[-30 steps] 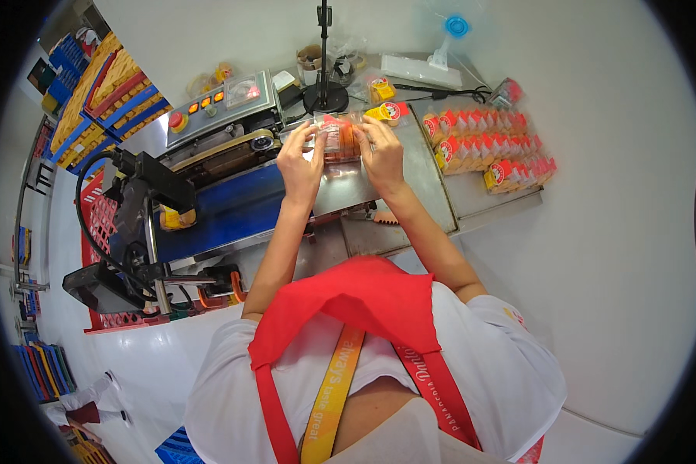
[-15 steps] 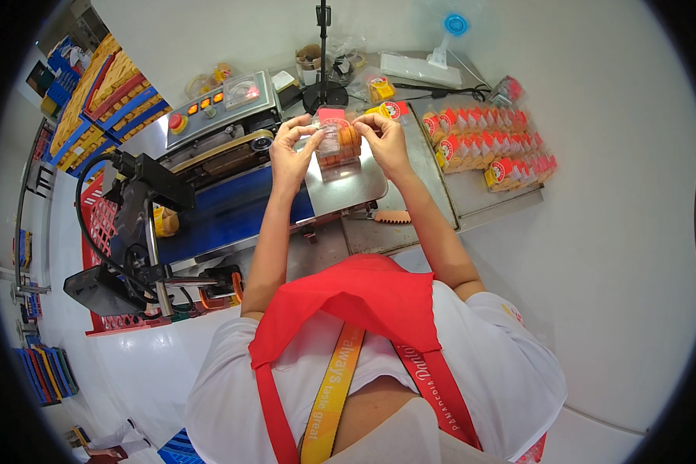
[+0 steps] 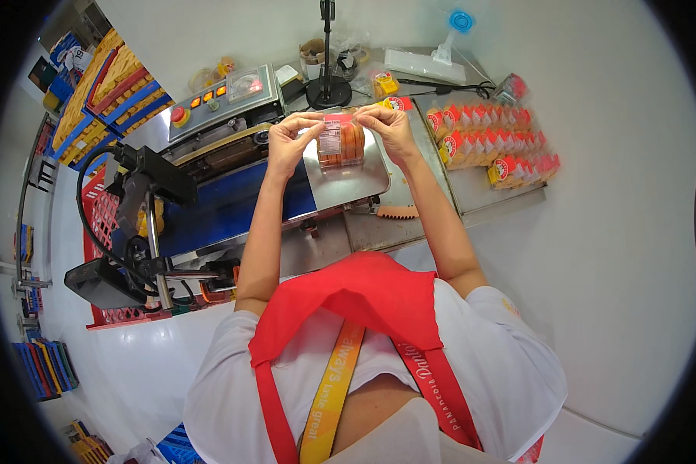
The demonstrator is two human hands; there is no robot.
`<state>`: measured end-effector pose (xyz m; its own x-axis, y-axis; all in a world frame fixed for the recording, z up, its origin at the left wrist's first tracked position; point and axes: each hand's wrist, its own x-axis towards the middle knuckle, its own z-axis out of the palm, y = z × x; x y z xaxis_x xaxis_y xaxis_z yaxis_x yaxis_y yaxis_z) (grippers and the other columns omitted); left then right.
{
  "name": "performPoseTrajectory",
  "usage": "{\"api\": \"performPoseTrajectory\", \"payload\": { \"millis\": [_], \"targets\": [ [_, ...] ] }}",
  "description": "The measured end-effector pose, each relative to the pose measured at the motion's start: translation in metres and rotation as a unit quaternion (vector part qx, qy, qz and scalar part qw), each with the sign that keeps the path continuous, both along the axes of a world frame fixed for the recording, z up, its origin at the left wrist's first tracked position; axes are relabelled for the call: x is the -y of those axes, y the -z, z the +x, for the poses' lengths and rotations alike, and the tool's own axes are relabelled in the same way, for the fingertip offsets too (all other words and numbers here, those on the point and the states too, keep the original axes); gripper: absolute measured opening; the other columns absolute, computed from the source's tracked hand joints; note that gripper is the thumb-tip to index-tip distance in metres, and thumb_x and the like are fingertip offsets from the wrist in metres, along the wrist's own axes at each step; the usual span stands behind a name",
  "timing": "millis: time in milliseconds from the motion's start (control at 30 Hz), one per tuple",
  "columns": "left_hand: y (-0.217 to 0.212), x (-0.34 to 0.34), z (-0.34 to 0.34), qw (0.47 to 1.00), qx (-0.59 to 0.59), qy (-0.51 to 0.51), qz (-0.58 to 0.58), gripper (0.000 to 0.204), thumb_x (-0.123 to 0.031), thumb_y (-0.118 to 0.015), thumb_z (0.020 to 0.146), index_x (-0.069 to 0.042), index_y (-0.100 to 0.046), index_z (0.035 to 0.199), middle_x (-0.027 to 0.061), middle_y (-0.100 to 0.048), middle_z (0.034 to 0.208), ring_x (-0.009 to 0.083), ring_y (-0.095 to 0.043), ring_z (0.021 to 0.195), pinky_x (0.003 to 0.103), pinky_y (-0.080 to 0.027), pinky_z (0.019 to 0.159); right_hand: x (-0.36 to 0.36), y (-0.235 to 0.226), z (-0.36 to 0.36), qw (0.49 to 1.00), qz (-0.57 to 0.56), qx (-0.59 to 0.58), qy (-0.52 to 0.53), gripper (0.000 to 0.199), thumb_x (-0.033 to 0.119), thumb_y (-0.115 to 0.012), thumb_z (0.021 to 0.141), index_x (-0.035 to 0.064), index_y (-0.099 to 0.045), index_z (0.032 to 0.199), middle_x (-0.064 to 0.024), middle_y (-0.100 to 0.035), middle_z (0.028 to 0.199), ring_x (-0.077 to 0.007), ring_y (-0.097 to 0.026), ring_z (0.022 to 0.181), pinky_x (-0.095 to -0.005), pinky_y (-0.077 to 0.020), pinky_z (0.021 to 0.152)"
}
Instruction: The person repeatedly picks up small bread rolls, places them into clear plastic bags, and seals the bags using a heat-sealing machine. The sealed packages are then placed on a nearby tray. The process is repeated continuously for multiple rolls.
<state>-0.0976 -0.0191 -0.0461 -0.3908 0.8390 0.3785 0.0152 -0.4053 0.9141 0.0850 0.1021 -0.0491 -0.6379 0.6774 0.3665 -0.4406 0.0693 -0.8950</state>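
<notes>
Left hand (image 3: 290,143) and right hand (image 3: 395,136) are pinching the upper corners of a clear plastic, red-topped packet (image 3: 343,145) of round orange-brown pieces. In view, packet is overlapping the far edge of a round-cornered silver metal plate (image 3: 363,185), which is adjoining a blue conveyor belt (image 3: 267,205).

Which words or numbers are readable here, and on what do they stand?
Yellow strap: large lettering, readable, not copied here.
Right red strap: pale lettering, likewise.
Clear packet: pale label, print too small.
Stacked packets: round red labels, print too small.
Distant white shirt: dark marking, not copied.
</notes>
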Motion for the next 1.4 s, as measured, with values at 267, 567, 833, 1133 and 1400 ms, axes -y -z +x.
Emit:
{"api": "performPoseTrajectory", "payload": {
  "millis": [267, 567, 833, 1133, 1400],
  "targets": [
    [0.009, 0.001, 0.002, 0.996, 0.089, 0.0, -0.02, 0.006, -0.002, -0.072, 0.079, 0.0, -0.068, 0.083, 0.0078, -0.068, 0.086, 0.0093, -0.062, 0.08, 0.022, -0.049, 0.076, 0.015, 0.013, -0.01, 0.994, -0.023, -0.066, 0.083, 0.005, 0.002, -0.07, 0.08, -0.0005, -0.07, 0.084, -0.0082, -0.067, 0.089, -0.0103, -0.06, 0.082, -0.0235, -0.048, 0.077],
    [-0.02, 0.026, 0.016, 0.998, 0.013, -0.032, -0.049, 0.019, 0.003, -0.069, 0.08, -0.006, -0.053, 0.085, 0.0005, -0.063, 0.08, 0.0065, -0.06, 0.076, 0.02, -0.048, 0.074, 0.032, 0.004, 0.005, 0.992, 0.02, -0.02, 0.125, 0.009, -0.001, -0.069, 0.08, 0.0008, -0.063, 0.086, -0.0052, -0.067, 0.085, -0.0094, -0.062, 0.078, -0.0231, -0.0491, 0.075],
    [-0.018, -0.013, -0.02, 0.884, -0.36, -0.192, -0.227, 0.019, -0.009, -0.073, 0.065, -0.004, -0.056, 0.072, 0.0061, -0.065, 0.066, 0.013, -0.064, 0.064, 0.027, -0.049, 0.062, -0.022, 0.021, -0.039, 0.976, -0.045, 0.177, 0.121, 0.042, -0.001, -0.077, 0.069, 0.0016, -0.048, 0.1, -0.0106, -0.065, 0.075, -0.0127, -0.062, 0.067, -0.0264, -0.0481, 0.061],
    [0.005, -0.049, -0.035, 0.784, -0.476, -0.226, -0.327, 0.008, -0.008, -0.071, 0.065, -0.011, -0.068, 0.072, 0.0144, -0.068, 0.079, 0.0319, -0.067, 0.081, 0.041, -0.054, 0.075, -0.045, 0.04, -0.083, 0.841, 0.355, 0.349, 0.213, 0.012, 0.01, -0.075, 0.06, 0.0041, -0.067, 0.068, -0.0091, -0.065, 0.071, -0.0259, -0.064, 0.063, -0.0362, -0.0514, 0.061],
    [0.017, -0.058, -0.041, 0.763, -0.469, -0.24, -0.375, 0.017, -0.004, -0.072, 0.062, -0.012, -0.075, 0.077, 0.0168, -0.068, 0.081, 0.0309, -0.067, 0.08, 0.038, -0.054, 0.079, -0.027, 0.003, -0.095, 0.624, 0.666, 0.401, 0.077, 0.013, 0.015, -0.063, 0.072, 0.0032, -0.069, 0.07, -0.0175, -0.066, 0.074, -0.0317, -0.067, 0.073, -0.04, -0.0541, 0.063]
  ]
}}
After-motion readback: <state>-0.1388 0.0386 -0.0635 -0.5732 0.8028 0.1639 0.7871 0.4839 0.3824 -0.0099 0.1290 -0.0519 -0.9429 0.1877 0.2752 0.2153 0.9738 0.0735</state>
